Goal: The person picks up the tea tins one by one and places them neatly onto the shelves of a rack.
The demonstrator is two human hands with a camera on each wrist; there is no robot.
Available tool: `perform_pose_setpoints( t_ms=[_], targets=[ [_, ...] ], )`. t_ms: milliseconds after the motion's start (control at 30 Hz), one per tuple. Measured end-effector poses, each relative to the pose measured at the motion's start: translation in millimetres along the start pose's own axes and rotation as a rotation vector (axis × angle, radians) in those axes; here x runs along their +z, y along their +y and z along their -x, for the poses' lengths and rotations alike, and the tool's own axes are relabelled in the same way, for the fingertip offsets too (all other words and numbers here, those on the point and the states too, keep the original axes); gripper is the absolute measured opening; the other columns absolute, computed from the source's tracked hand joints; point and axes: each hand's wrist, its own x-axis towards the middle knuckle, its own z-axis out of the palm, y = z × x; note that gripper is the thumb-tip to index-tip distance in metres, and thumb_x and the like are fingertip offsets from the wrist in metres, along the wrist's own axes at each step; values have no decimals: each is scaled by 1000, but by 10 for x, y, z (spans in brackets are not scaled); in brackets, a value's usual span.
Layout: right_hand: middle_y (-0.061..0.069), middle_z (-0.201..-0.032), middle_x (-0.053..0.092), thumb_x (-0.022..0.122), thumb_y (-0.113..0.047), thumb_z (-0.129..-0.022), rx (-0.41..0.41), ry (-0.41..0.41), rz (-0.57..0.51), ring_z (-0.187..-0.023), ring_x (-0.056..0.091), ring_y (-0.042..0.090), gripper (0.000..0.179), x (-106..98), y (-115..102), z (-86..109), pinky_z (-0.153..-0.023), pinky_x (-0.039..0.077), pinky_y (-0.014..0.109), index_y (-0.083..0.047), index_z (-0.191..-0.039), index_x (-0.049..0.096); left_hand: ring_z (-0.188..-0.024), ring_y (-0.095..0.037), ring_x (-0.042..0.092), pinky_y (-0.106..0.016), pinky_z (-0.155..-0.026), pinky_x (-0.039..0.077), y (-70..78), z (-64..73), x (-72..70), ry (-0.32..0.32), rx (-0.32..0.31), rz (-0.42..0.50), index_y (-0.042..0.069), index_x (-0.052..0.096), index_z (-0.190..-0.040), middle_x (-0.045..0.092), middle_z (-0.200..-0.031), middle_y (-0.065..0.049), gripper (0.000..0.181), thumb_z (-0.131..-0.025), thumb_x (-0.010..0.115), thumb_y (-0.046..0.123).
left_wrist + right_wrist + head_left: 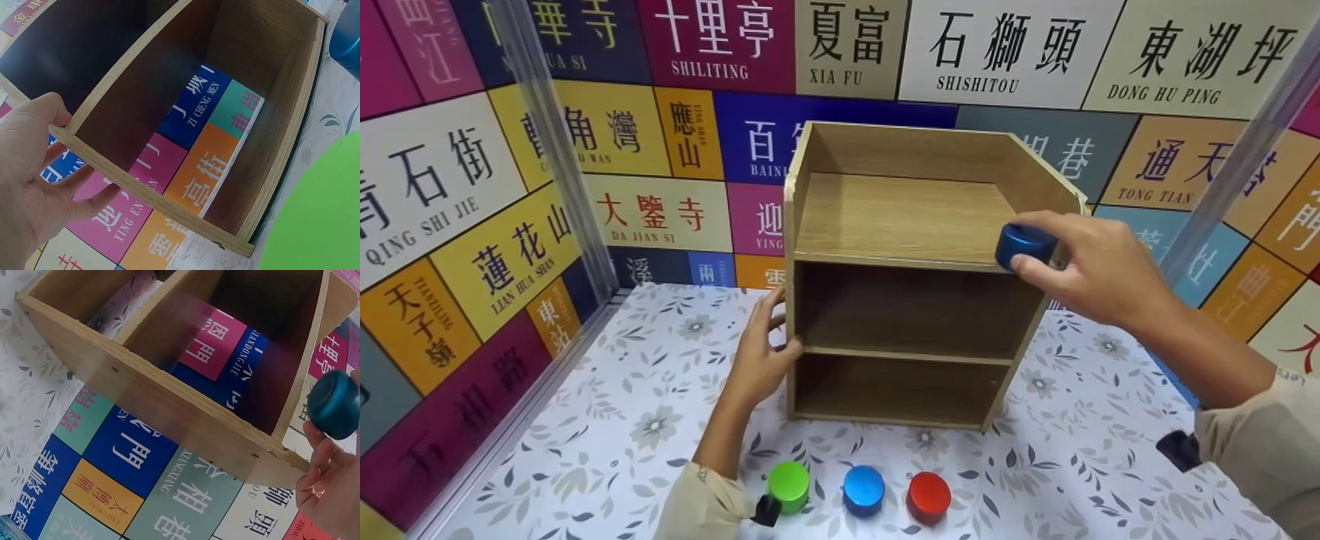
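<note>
A small wooden shelf unit (900, 214) stands upright on the table, with an open top tray and two compartments below. My left hand (757, 356) grips its left side panel, thumb at the front edge and fingers along the outside. My right hand (1099, 262) pinches a small dark blue metallic cylinder (1024, 245) between thumb and fingers, at the right front of the top tray. In the right wrist view that cylinder (336, 405) appears beside the unit's upper end; whether it touches the wood I cannot tell.
In front of the unit, a green cylinder (788, 486), a lighter blue cylinder (863, 490) and a red cylinder (928, 497) stand in a row on the floral tablecloth (652, 427). Panels with coloured sign prints (997, 49) enclose the table at the back and sides.
</note>
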Motion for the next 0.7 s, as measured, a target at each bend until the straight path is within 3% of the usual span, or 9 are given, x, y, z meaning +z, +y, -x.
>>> perform_pose_setpoints(
  t_ms=[133, 300, 433, 700],
  targets=[
    [14, -112, 70, 60, -52, -95, 46, 5, 24, -87, 59, 30, 54, 9, -28, -67, -61, 50, 38, -27, -143, 59, -132, -44, 53, -55, -90, 60, 123, 30, -3, -1, -4, -2, 15, 37, -158, 41, -156, -12, 80, -86, 59, -11],
    [16, -115, 71, 57, -56, -95, 101, 5, 40, -90, 61, 34, 54, 39, -57, -132, -63, 55, 48, -30, -142, 60, -132, -44, 53, -55, -92, 59, 285, 81, -15, -1, 2, 6, 16, 38, -157, 42, -155, -12, 78, -87, 59, -11],
    [17, -117, 71, 56, -57, -95, 128, -10, 51, -93, 62, 38, 54, 61, -65, -171, -65, 54, 56, -30, -141, 61, -133, -44, 53, -55, -93, 59, 283, 84, -15, -2, -1, 7, 17, 38, -157, 41, -157, -11, 78, -87, 60, -10],
    [22, -115, 70, 55, -57, -95, 162, -36, 79, -93, 61, 42, 55, 110, -65, -211, -64, 51, 58, -29, -142, 60, -132, -46, 52, -54, -93, 59, 261, 75, -20, -4, 15, 18, 15, 38, -157, 41, -157, -12, 78, -87, 59, -11]
  ],
)
